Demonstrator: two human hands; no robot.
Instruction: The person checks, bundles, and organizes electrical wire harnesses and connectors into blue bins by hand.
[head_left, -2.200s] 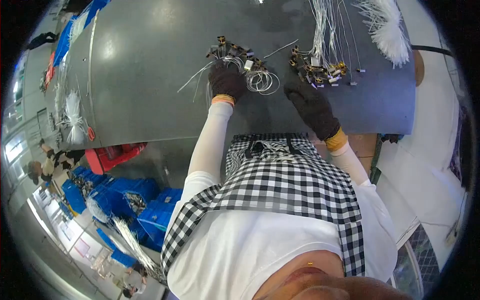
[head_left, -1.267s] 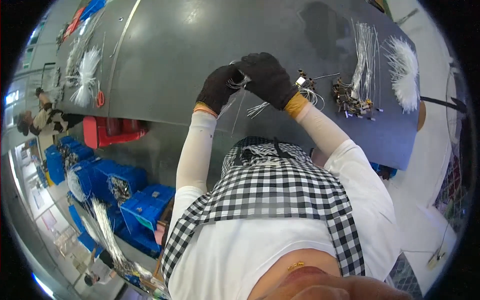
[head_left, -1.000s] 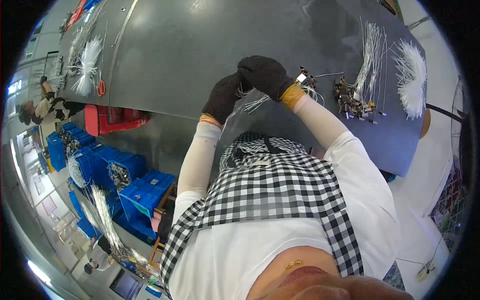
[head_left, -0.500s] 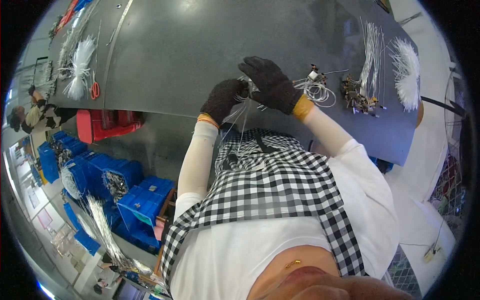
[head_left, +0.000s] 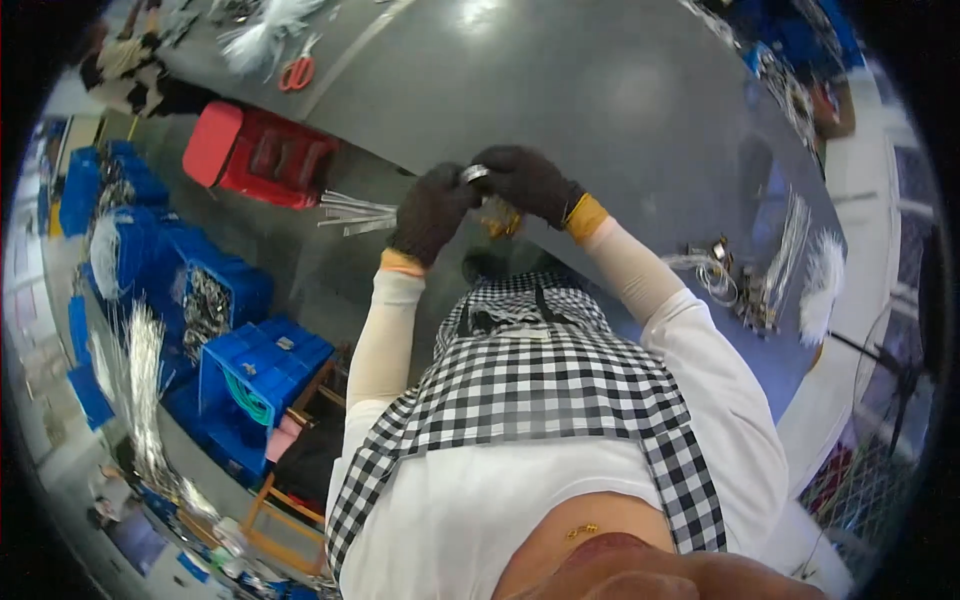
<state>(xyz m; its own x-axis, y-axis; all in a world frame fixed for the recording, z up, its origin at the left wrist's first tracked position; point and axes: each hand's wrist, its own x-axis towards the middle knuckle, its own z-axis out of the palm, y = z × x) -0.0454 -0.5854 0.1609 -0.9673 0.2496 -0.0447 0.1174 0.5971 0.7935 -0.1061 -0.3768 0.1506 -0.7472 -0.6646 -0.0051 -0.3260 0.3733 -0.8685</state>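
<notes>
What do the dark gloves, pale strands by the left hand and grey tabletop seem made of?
Dark gloves: likely knit fabric, matte, fuzzy-looking. Pale strands: perhaps coated wire, thin, faintly shiny. Grey tabletop: metal or laminate, unclear; smooth, with bright reflection.

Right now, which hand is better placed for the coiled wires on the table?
Probably the right hand: it is nearer the coiled wires, while the left hand is farther, closed around a wire bundle.
</notes>
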